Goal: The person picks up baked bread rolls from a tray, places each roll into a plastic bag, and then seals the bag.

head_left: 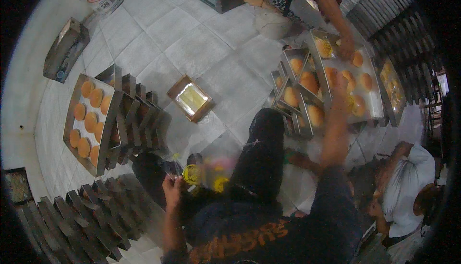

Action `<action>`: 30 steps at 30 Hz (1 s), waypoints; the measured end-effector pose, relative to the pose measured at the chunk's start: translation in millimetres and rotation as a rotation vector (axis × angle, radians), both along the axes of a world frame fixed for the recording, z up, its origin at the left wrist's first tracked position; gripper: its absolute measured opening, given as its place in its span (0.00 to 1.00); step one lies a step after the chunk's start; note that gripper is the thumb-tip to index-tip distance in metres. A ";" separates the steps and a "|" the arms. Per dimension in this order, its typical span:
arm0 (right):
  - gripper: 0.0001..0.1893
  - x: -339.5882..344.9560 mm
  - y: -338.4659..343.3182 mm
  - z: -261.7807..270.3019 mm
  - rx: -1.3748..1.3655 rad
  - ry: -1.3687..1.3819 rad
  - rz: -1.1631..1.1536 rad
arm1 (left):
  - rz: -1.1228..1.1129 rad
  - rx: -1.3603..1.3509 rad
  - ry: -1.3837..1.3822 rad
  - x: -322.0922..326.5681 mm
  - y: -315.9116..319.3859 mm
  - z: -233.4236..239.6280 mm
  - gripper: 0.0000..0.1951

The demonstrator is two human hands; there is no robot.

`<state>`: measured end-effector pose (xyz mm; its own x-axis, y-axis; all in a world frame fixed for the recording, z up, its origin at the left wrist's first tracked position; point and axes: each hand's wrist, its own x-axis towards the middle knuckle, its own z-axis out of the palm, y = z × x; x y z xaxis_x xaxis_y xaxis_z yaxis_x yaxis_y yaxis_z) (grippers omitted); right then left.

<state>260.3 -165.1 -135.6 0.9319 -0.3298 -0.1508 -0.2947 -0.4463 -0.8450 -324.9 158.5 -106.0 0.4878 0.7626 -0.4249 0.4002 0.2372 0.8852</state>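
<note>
Near my lap, my left hand (173, 189) pinches a clear plastic bag (173, 168) between thumb and fingers. Beside it, plastic bags with yellow printing (207, 177) lie across my lap, partly blurred. My right arm stretches forward to the right, and my right hand (340, 82) is over a metal tray (372, 102) of round bread buns (349, 80). Blur hides its fingers, so I cannot tell whether it touches a bun. A bun in a yellow-printed bag (324, 48) lies at that tray's far end.
Another person's hand (347, 49) reaches into the same tray. Stacked bun trays (297, 94) stand beside it. On the left, a bun tray (86, 120) tops another stack. A shallow box (190, 98) sits on the tiled floor. At right is a person in a white shirt (407, 188).
</note>
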 end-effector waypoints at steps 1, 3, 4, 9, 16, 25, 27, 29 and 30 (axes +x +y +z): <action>0.17 9.2 -11.1 -10.9 0.259 -0.075 0.155 | -0.003 -0.002 0.000 -1.8 -3.3 -3.8 0.08; 0.18 8.9 -6.1 -14.2 0.325 -0.064 0.229 | -0.015 0.063 -0.030 -7.2 -9.5 -15.6 0.08; 0.18 2.9 -3.8 -13.0 0.394 -0.059 0.294 | -0.006 0.067 -0.020 -8.0 -9.3 -18.8 0.08; 0.18 -14.7 -7.6 13.3 0.257 -0.268 0.681 | -0.149 0.123 0.018 18.7 -7.7 2.3 0.12; 0.24 -134.8 52.3 67.9 0.973 -0.187 0.643 | -0.584 0.497 -0.063 57.7 32.1 75.6 0.17; 0.33 -306.9 194.6 189.0 0.219 -0.105 2.055 | -0.996 0.367 -0.221 40.4 62.6 118.9 0.18; 0.32 -345.7 201.7 175.8 0.150 0.063 1.978 | -0.771 0.677 -0.232 34.6 50.6 109.9 0.15; 0.31 -387.1 195.5 152.1 0.274 -0.058 1.649 | -0.548 0.954 -0.276 47.7 24.2 93.5 0.12; 0.31 -405.5 197.3 141.9 0.422 -0.156 1.332 | -0.174 1.104 -0.290 52.4 7.7 87.9 0.12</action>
<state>-145.2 32.1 6.3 0.5215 0.8452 0.1170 0.2505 -0.0206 -0.9679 -272.5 166.3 -18.1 0.5932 0.5617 0.5767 0.0987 -0.7617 0.6404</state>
